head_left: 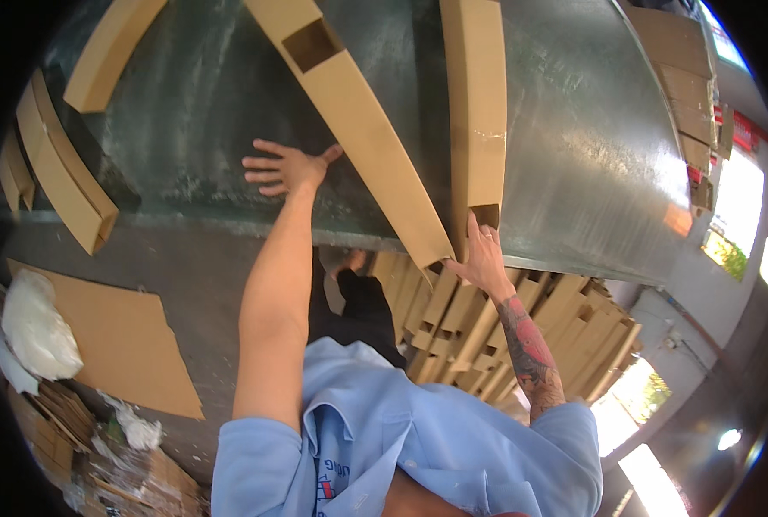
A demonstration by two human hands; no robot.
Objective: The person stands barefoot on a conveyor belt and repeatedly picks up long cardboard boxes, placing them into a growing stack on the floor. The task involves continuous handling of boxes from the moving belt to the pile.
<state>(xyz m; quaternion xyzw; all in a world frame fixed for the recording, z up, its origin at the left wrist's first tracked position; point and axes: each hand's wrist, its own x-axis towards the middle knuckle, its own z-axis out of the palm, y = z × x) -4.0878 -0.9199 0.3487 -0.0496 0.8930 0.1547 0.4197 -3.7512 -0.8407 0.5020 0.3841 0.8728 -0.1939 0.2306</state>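
Two long, narrow cardboard boxes lie on a dark green table [203, 95] in front of me. The diagonal box [367, 142] has a square opening in its upper side. To its right, the straighter box [477, 112] points toward me, with a dark opening at its near end. My right hand [485, 258] grips this near end, fingers at the opening; its thumb reaches the tip of the diagonal box. My left hand [289, 170] is open, fingers spread over the table, its thumb close to the diagonal box's left side. Whether that thumb touches it I cannot tell.
More long cardboard boxes [65, 168] lie at the table's left, one [112, 52] farther back. Below the table's near edge, several long boxes [505, 332] are stacked at right. A flat cardboard sheet [117, 345] and a white plastic bag [39, 323] are on the floor at left.
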